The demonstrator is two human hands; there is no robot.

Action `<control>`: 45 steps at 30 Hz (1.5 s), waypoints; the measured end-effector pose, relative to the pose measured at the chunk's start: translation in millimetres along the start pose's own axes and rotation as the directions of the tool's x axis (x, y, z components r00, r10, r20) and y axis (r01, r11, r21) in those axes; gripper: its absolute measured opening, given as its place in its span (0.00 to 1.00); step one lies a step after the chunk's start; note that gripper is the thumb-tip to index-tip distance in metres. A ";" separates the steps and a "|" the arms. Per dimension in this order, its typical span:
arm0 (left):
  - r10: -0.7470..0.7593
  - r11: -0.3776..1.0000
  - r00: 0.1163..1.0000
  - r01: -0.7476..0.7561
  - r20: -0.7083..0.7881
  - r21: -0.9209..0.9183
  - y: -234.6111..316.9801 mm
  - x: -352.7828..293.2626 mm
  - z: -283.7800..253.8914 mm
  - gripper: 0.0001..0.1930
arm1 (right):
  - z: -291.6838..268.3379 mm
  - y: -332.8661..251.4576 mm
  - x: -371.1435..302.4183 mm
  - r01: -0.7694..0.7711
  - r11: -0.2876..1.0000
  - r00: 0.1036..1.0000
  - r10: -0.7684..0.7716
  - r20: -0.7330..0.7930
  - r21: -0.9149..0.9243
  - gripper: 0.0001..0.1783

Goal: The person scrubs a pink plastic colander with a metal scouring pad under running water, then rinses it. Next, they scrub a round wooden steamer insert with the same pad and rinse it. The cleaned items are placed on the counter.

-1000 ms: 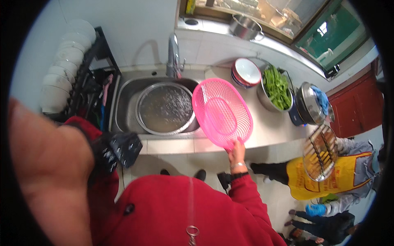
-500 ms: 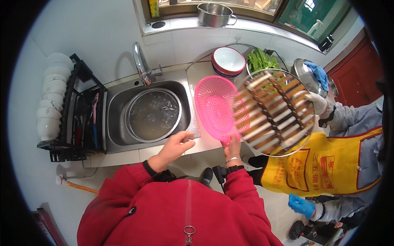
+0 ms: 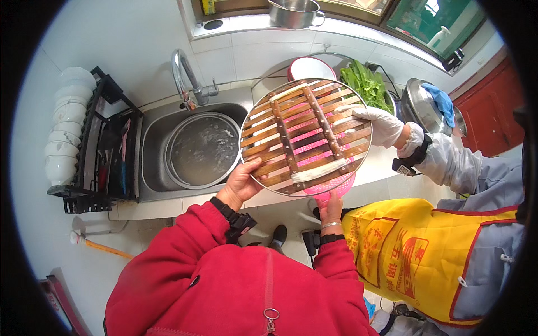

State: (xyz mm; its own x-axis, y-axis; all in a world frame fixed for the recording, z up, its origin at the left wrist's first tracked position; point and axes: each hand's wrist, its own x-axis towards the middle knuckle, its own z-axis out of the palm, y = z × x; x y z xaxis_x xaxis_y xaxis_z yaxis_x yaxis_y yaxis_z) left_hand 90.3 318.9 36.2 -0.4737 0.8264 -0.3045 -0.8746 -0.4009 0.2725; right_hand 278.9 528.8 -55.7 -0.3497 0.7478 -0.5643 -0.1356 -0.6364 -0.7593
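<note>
Transfer of the round slatted rack [image 3: 287, 147] above the worktop [image 3: 386, 168], near its front edge, appears partway: left hand [image 3: 242, 183], forearm angled rightward, pinches its near-left rim, co-worker's gloved hand [image 3: 381, 124] not yet off; right hand [image 3: 330, 211], reaching forward, grasps the pink basket's [image 3: 343, 186] near end underneath.

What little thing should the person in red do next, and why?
Probably tighten the left hand on the round slatted wooden rack: it grips only the near left edge, a co-worker's gloved hand holds the right side, and the right hand is busy with the pink plastic basket underneath.
</note>
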 end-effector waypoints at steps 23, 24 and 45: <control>0.581 0.803 0.665 -0.375 -0.469 0.464 105.4 -248.1 -67.8 0.16 | 103.3 25.5 -89.1 0.241 0.701 0.840 0.196 0.506 -0.671 0.20; 0.613 0.778 0.637 -0.381 -0.468 0.499 109.7 -252.2 -69.1 0.16 | 119.0 27.7 -86.7 0.319 0.651 0.806 0.197 0.558 -0.689 0.20; 0.779 0.618 0.271 -0.179 -0.566 0.765 162.0 -247.1 -38.7 0.18 | 366.0 185.7 17.0 0.923 -0.363 0.375 0.774 0.511 -0.127 0.24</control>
State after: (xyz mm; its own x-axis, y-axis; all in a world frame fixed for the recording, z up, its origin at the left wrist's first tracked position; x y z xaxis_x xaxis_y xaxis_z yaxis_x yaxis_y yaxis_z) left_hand 61.7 34.5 120.3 -0.8677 -0.3124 -0.3866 -0.3770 -0.0931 0.9215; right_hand -91.5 354.2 -87.7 -0.7097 -0.3089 -0.6332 -0.1555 0.9453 -0.2868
